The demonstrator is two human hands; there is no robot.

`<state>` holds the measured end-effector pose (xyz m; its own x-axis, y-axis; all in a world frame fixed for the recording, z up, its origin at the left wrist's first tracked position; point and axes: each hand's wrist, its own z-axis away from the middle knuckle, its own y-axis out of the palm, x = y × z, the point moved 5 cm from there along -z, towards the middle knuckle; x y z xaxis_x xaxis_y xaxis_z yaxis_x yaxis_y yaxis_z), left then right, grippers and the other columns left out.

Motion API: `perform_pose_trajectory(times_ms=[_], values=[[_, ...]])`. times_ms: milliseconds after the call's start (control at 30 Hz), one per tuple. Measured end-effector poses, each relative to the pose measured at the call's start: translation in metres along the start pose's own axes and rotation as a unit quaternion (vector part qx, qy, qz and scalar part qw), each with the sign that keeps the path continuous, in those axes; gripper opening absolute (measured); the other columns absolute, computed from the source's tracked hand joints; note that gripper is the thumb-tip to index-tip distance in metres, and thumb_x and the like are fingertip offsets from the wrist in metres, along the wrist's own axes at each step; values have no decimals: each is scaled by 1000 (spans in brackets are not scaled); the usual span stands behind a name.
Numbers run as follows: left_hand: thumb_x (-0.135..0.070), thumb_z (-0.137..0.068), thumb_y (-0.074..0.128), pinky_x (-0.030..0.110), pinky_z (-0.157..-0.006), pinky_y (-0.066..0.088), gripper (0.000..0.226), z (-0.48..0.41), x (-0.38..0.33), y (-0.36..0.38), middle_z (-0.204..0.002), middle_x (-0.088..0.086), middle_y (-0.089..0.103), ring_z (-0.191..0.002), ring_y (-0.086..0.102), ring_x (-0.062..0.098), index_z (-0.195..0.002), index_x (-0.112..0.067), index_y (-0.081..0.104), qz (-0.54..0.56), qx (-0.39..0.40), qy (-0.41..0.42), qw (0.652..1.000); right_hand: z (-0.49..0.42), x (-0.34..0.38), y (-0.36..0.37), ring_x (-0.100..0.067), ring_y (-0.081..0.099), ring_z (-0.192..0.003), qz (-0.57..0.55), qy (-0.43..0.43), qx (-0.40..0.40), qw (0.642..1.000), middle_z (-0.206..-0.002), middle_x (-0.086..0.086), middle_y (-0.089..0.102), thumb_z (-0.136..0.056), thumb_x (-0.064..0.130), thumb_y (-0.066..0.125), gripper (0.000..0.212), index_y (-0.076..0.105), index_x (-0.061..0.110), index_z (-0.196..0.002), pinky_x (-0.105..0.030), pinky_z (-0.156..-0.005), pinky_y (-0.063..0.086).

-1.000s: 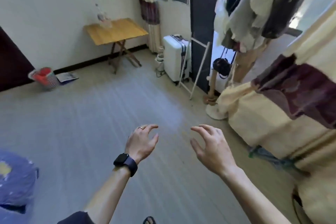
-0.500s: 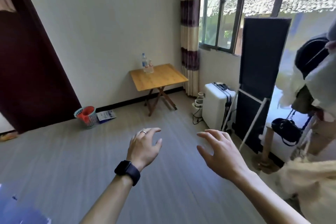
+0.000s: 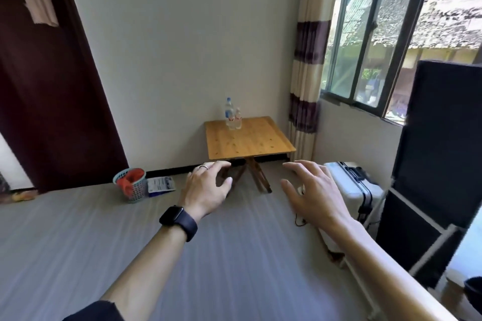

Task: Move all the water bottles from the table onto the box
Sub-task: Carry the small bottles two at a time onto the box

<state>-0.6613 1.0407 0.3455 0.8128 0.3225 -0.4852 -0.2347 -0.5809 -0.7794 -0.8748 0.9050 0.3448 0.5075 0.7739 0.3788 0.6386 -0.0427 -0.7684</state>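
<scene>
Remaining on table: two clear plastic water bottles (image 3: 233, 115), touching, at the far edge of the small wooden folding table (image 3: 247, 139).
Box: not visible.
Hands: left hand (image 3: 208, 187) and right hand (image 3: 314, 194) spread, empty, well short of the table.
Progress: both bottles yet to move.

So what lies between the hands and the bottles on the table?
Head view: only bare tabletop separates the left hand and right hand from the two bottles at its far edge.

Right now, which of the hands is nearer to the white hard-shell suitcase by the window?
Right. The right hand hovers open just beside the white hard-shell suitcase, overlapping its edge in view; the left hand is open further away, in front of the wooden folding table.
</scene>
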Motion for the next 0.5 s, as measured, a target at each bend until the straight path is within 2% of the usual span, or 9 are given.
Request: perform_pose_trajectory(times_ms=[200,333,500], values=[[-32,-91,65,37,-103,42,36,-109,49,19,-128,-1,64,-120,56,23,-126,-29,64,-21,-34,-26,999,-115,-31,59,-19,43,-128,-14,-24,-8,1000,-135,11,58,-93,50,55,42,60,35,-132,-26,-104,35],[-33,-92,64,36,-103,41,36,-193,98,53,-129,-3,63,-122,54,20,-128,-32,62,-32,-27,-32,999,-196,-52,119,-18,43,-133,-23,-40,-14,999,-136,9,59,-91,56,48,47,61,34,-131,-30,-106,38],[-35,-93,61,37,-105,40,37,-319,154,89,-132,-4,61,-123,52,20,-129,-33,60,-27,-9,-32,999,-306,-76,185,-20,41,-136,-19,-33,-20,999,-139,6,58,-93,51,56,44,60,33,-133,-37,-110,40]])
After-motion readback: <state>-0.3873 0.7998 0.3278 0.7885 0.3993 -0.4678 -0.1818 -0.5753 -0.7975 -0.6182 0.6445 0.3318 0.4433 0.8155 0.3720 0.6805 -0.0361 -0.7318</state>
